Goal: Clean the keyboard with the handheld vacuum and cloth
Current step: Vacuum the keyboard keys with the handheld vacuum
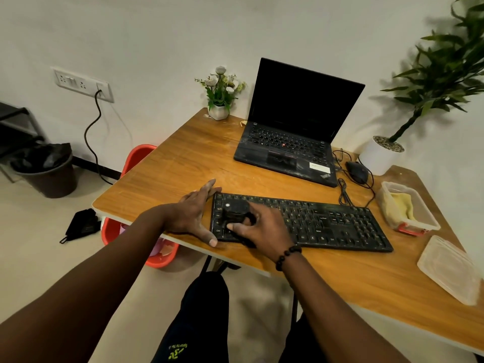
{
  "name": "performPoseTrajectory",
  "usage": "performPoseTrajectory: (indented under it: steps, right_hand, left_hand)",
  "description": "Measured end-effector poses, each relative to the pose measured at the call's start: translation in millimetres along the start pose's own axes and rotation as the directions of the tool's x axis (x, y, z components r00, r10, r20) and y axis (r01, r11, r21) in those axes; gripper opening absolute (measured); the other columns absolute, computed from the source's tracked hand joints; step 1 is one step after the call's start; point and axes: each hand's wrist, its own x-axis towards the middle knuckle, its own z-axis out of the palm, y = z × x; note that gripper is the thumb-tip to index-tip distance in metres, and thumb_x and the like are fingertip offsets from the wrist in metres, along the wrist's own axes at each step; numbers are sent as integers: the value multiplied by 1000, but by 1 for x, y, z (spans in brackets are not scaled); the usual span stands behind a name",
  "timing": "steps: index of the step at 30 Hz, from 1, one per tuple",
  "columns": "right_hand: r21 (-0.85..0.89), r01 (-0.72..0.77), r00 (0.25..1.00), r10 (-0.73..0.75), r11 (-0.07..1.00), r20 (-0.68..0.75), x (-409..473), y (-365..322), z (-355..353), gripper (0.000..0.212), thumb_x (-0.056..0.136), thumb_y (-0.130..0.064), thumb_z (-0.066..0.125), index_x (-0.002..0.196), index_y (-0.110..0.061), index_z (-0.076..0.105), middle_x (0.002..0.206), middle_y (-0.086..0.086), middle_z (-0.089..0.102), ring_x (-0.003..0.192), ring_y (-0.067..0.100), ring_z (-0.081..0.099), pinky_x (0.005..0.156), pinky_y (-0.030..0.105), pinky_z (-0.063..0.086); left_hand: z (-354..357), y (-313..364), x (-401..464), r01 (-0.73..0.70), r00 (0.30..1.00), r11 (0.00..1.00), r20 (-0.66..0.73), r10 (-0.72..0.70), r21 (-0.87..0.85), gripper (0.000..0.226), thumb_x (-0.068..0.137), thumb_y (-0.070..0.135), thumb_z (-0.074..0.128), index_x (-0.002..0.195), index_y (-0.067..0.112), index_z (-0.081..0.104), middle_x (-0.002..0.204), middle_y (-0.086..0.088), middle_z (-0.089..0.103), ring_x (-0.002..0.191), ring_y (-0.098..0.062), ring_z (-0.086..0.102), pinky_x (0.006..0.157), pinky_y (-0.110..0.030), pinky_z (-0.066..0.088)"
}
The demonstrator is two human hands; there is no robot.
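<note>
Dark trouser legs (201, 323) fill the bottom centre, below both forearms. At centre frame the right hand (264, 229) grips the black handheld vacuum (234, 213), fingers curled round it, on the left end of the keyboard (327, 224). Flat, with fingers spread, the left hand (191, 213) braces the keyboard's left edge, close to the table (183, 163) corner. Right of the keyboard, a clear box (424, 221) holds the yellow cloth (402, 208); its lid (447, 268) lies nearer the lower right edge. Behind stand an open laptop (296, 127), a mouse (357, 171) with trailing cable, a flower pot (218, 111) and a potted plant (379, 155). Bare wood opens upper left of the keyboard; a red tub (136, 158) sits under the table's left edge.
</note>
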Motion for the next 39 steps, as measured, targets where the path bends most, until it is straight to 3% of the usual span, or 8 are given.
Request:
performPoseTrajectory:
  steps: [4, 7, 13, 18, 23, 27, 31, 39]
  right_hand:
    - [89, 25, 998, -30, 996, 53, 10, -21, 27, 39, 73, -24, 79, 111, -26, 68, 90, -11, 70, 77, 1, 63, 67, 17, 52]
    - [284, -91, 996, 92, 954, 10, 13, -18, 21, 38, 73, -31, 80, 108, -29, 66, 96, -13, 71, 84, 0, 66, 71, 21, 55]
    - [367, -209, 966, 250, 907, -68, 8, 21, -46, 34, 75, -26, 78, 104, -32, 60, 100, -10, 69, 89, 2, 65, 61, 15, 50]
    - [239, -248, 948, 286, 939, -142, 10, 55, -93, 42, 77, -23, 76, 115, -17, 59, 100, -9, 65, 88, 0, 61, 61, 12, 44]
    - [4, -283, 955, 282, 959, -90, 20, 83, -120, 41, 76, -30, 77, 112, -19, 59, 100, 1, 66, 90, 15, 62, 74, 28, 50]
    - [-117, -264, 964, 258, 958, -65, 23, 90, -136, 46, 76, -25, 78, 117, -18, 58, 95, -8, 60, 91, 15, 58, 65, 17, 41]
    - [-129, -253, 967, 247, 959, -63, 24, 100, -146, 60, 74, -23, 80, 127, -16, 54, 105, -6, 58, 95, 10, 53, 66, 12, 36]
    - [-171, -246, 969, 245, 954, -28, 31, 111, -159, 61, 70, -29, 83, 124, -24, 55, 111, -5, 63, 103, 15, 57, 88, 30, 43]
  left_hand:
    - [1, -6, -3, -46, 999, 999, 2, 46, 18, 156, 44, 85, 76, 150, 39, -28, 163, 15, -17, 152, -21, -11, 124, -49, -2]
    - [7, -10, -2, -21, 998, 1000, -66, 21, 6, 153, 45, 86, 75, 152, 39, -23, 166, 8, -4, 152, -25, -5, 123, -54, 3]
    - [7, -8, 2, -50, 997, 994, -49, 55, 97, 143, 47, 91, 68, 155, 38, -10, 167, 0, 1, 152, -23, -3, 122, -55, 0]
    - [9, -9, 3, -61, 996, 992, -52, 67, 108, 142, 49, 91, 66, 156, 36, -8, 166, 0, 0, 152, -21, -4, 122, -52, -2]
    - [8, -7, 1, -69, 995, 992, -65, 76, 109, 140, 51, 89, 66, 156, 32, -6, 166, 2, 2, 152, -18, -2, 122, -49, -1]
    - [8, -8, 1, -63, 995, 993, -70, 70, 99, 138, 53, 85, 69, 157, 31, -6, 166, 2, 2, 152, -18, -2, 122, -49, -2]
    - [8, -7, 0, -47, 997, 995, -61, 52, 84, 138, 51, 85, 70, 156, 34, -5, 165, 3, 1, 151, -18, -3, 122, -48, -2]
    - [7, -8, 1, -45, 997, 996, -62, 49, 74, 139, 50, 87, 68, 156, 36, -6, 166, 2, 1, 151, -20, -1, 122, -48, -1]
